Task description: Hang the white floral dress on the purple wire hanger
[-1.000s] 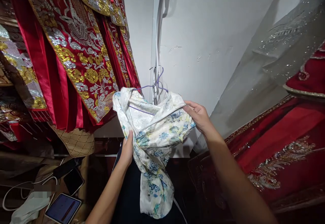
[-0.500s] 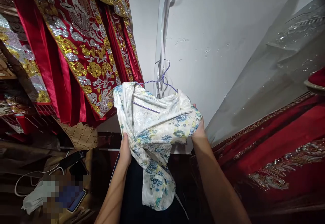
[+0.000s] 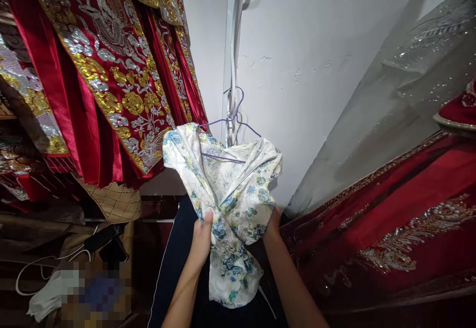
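Note:
A white sleeveless-looking blouse (image 3: 251, 201) with blue, green and yellow flowers hangs on a thin purple wire hanger (image 3: 238, 115) against the wall. Its neck is crossed over in a V, and its lower part droops to one side. My left hand (image 3: 204, 236) grips the front of the blouse below the neckline, thumb on top. At the other side edge, my right hand (image 3: 273, 223) holds the fabric, its fingers mostly hidden behind the cloth.
Red gowns (image 3: 126, 70) with gold and silver embroidery hang at the left. A pale sheer cover (image 3: 357, 115) and beaded red fabric (image 3: 401, 219) occupy the right. Low at the left are a white cable (image 3: 35, 261), dark devices and white cloth (image 3: 54, 288).
My right hand has come down from the blouse's shoulder to its side. My left hand has shifted right and lower on the front. The blouse now hangs straighter.

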A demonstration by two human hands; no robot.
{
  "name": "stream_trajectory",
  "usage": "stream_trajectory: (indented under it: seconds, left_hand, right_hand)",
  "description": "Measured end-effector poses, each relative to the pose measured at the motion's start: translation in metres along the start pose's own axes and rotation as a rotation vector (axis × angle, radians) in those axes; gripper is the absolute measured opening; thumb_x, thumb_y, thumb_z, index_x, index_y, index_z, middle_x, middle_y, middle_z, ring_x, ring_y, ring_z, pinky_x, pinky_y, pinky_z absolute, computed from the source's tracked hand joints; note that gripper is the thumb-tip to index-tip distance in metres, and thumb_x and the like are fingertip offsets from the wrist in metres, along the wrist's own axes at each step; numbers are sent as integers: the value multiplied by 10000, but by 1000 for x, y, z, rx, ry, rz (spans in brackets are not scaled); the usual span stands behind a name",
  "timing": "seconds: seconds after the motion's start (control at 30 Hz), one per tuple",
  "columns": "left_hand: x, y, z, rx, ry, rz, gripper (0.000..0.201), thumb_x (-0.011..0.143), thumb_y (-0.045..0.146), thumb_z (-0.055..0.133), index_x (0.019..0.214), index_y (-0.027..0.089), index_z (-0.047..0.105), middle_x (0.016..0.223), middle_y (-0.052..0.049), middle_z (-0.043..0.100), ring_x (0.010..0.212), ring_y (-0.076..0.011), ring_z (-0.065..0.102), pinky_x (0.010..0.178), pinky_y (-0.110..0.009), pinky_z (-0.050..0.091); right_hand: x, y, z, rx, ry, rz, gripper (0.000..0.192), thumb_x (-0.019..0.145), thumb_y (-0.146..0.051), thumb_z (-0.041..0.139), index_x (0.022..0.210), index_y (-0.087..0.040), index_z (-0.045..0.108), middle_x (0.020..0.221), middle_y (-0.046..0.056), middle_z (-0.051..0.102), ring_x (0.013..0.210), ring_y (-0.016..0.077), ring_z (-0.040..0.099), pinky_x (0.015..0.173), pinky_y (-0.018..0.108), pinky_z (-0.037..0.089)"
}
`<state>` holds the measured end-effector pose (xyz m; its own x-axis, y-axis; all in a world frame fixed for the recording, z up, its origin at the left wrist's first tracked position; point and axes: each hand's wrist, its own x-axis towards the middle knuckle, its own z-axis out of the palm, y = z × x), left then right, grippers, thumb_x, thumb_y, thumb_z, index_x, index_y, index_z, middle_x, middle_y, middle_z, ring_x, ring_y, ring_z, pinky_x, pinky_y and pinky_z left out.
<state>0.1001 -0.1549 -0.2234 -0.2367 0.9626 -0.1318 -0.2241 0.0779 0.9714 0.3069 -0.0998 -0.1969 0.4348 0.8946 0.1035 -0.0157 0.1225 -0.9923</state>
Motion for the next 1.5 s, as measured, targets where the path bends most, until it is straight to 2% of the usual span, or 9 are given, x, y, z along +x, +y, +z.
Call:
stream_trajectory:
  seconds: [0.13, 0.27, 0.33, 0.57, 0.83, 0.93, 1.1, 1.27, 1.5]
  left_hand:
    - [-16, 10, 9, 11, -190, 24, 680, 875, 610, 617, 1360, 132, 609, 1385, -172, 617, 1355, -354, 517, 1132, -431, 398]
    - [-29, 23, 22, 42, -432, 125, 544, 932, 542, 568, 1282, 138, 671, 1291, -134, 680, 1219, -316, 617, 1097, -402, 426]
    - [-30, 26, 19, 124, -482, 151, 496, 950, 510, 552, 1255, 143, 684, 1243, -121, 700, 1157, -303, 639, 1053, -388, 454]
    - [-19, 22, -16, 224, -506, 153, 441, 950, 506, 542, 1081, 137, 745, 949, -87, 744, 916, -266, 669, 905, -357, 516]
    - [-34, 30, -14, 268, -568, 79, 345, 863, 504, 661, 956, 185, 756, 894, -75, 728, 947, -298, 657, 924, -371, 522]
    - [-18, 18, -25, 259, -370, 102, 366, 876, 502, 640, 996, 167, 728, 966, -102, 717, 993, -309, 652, 941, -389, 503]
    - [-10, 22, -18, 253, 326, 416, 497, 842, 406, 707, 1288, 251, 554, 1220, -88, 610, 1109, -256, 571, 977, -344, 438]
    - [-23, 47, 25, 426, -218, 506, 156, 935, 307, 577, 1058, 229, 632, 1036, -57, 636, 972, -213, 602, 864, -297, 447]
    - [-15, 34, 33, 463, -268, 446, 194, 939, 347, 547, 812, 206, 589, 805, -24, 599, 776, -186, 562, 711, -272, 400]
  right_hand:
    - [-22, -4, -6, 55, 166, -40, 394, 1002, -459, 335, 822, -191, 560, 680, -10, 501, 576, 133, 452, 527, 271, 397]
    - [-46, -26, 12, -182, -438, -112, 423, 904, -534, 551, 651, -210, 453, 579, -41, 415, 548, 122, 389, 538, 275, 309]
    - [-50, -34, 20, -332, -534, -193, 461, 908, -524, 564, 623, -211, 383, 575, -47, 366, 571, 121, 372, 564, 275, 292]
    - [-52, -36, 18, -400, -560, -151, 455, 940, -500, 506, 604, -204, 423, 561, -23, 440, 568, 131, 419, 572, 276, 306]
    - [-50, -36, 14, -320, -580, -149, 460, 925, -532, 532, 613, -206, 445, 552, -26, 440, 552, 132, 406, 556, 273, 297]
    - [-48, -38, 6, -236, -580, -99, 418, 943, -487, 511, 653, -193, 574, 550, -13, 495, 531, 137, 434, 552, 277, 317]
    - [-50, -41, 4, -138, -469, -62, 370, 896, -472, 603, 669, -184, 653, 531, -21, 461, 510, 127, 392, 522, 273, 297]
    - [-63, -51, 16, -91, -654, -44, 312, 865, -431, 650, 680, -182, 682, 511, -14, 536, 493, 125, 454, 514, 262, 323]
    - [-22, -86, 21, 55, -539, 88, 332, 854, -468, 660, 798, -152, 746, 503, -14, 598, 375, 66, 375, 402, 221, 247]
